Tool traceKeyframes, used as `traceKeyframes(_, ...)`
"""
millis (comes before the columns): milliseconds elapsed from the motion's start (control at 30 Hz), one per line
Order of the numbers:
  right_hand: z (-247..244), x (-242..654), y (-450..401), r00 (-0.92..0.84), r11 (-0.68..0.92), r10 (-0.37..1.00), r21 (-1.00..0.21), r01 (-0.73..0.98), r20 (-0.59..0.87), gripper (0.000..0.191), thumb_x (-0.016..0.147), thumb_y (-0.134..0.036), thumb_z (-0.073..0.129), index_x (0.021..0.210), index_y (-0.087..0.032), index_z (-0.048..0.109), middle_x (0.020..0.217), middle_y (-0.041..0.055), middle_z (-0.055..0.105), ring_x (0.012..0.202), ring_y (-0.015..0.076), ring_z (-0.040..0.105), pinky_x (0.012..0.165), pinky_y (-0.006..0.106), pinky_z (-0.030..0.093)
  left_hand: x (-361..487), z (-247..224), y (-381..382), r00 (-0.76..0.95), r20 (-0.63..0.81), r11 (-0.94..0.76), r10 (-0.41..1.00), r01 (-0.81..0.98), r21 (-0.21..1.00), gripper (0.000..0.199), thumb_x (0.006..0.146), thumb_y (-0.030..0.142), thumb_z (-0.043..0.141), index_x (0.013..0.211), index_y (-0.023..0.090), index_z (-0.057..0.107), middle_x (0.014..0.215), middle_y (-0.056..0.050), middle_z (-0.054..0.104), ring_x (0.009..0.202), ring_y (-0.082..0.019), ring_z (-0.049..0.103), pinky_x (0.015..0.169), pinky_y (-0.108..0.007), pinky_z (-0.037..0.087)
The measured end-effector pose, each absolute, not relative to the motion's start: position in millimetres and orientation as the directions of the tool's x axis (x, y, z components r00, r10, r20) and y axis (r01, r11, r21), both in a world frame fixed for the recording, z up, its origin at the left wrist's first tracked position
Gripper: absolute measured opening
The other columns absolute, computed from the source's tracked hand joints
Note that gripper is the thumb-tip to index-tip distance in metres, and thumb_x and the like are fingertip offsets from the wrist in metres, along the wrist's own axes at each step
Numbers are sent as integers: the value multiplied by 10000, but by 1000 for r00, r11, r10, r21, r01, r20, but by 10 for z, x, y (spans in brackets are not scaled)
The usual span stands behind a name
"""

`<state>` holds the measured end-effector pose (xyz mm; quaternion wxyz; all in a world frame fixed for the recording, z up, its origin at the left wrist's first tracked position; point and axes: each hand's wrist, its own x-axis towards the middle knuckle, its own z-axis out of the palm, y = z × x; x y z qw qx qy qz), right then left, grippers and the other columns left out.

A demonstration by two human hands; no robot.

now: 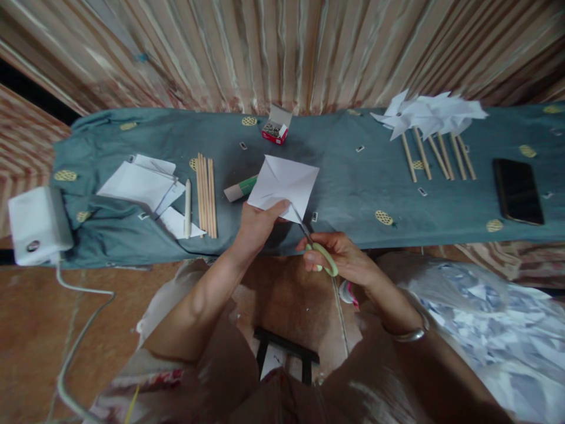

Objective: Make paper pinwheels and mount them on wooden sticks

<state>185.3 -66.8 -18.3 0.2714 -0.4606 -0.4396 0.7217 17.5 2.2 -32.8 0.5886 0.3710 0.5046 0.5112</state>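
Left hand (258, 227): fingers clamped on the near left part of the paper square, thumb on top.
Right hand (339, 253): fingers closed on the green handles of the scissors (324, 257), partly through the loops.
Paper square (293, 179): just beyond the left fingers, raised over the worktop (348, 203); lines running inward from corners, creases or cuts, cannot tell which.
Blades: at the near right corner, pointing inward, close beside the left thumb.
Green-and-white box (242, 188): just beyond the left fingers, partly behind the paper.
Wooden sticks (206, 200): left of the left fingers.
Pinwheels (435, 115): well beyond and right of the right fingers.
Risk to thumb: nick possible from blade tips running on or slipping sideways.
Risk to paper: overlong cut from closing too deep, severing the middle; crooked or torn edge from slack sheet or loosened pinch.
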Motion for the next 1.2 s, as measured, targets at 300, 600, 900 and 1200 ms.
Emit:
traceKeyframes(300, -170, 1841, -669, -412, -484, 797, -875, 4, -442, 470, 647, -589, 796, 779, -163, 646, 593, -41, 591, 516, 53, 504, 491, 182, 389, 162, -338, 34, -23, -217, 206, 976, -236, 950, 331, 570, 287, 785, 841, 137, 667, 862, -45, 695, 718, -159, 619, 603, -255, 523)
traceKeyframes(600, -217, 1841, -666, -407, -470, 807, -883, -5, -427, 436, 664, -560, 797, 776, -168, 646, 603, -42, 596, 522, 59, 526, 505, 190, 424, 174, -322, 5, -3, -194, 188, 981, -221, 957, 286, 585, 267, 788, 814, 146, 667, 828, -35, 687, 705, -157, 614, 622, -264, 514)
traceKeyframes(900, -219, 1860, -666, -393, -477, 807, -879, 4, -440, 403, 664, -524, 811, 773, -167, 659, 593, -41, 597, 524, 61, 518, 496, 186, 403, 164, -327, 4, 21, -198, 198, 980, -211, 957, 283, 596, 289, 780, 812, 149, 660, 839, -31, 688, 711, -153, 605, 619, -262, 508)
traceKeyframes(1200, -235, 1858, -665, -372, -479, 815, -878, -1, -444, 393, 652, -510, 822, 767, -168, 667, 586, -41, 608, 528, 59, 535, 494, 176, 403, 187, -288, -40, 18, -180, 181, 983, -158, 971, 225, 616, 292, 766, 758, 159, 653, 815, -40, 699, 799, -196, 638, 679, -287, 531)
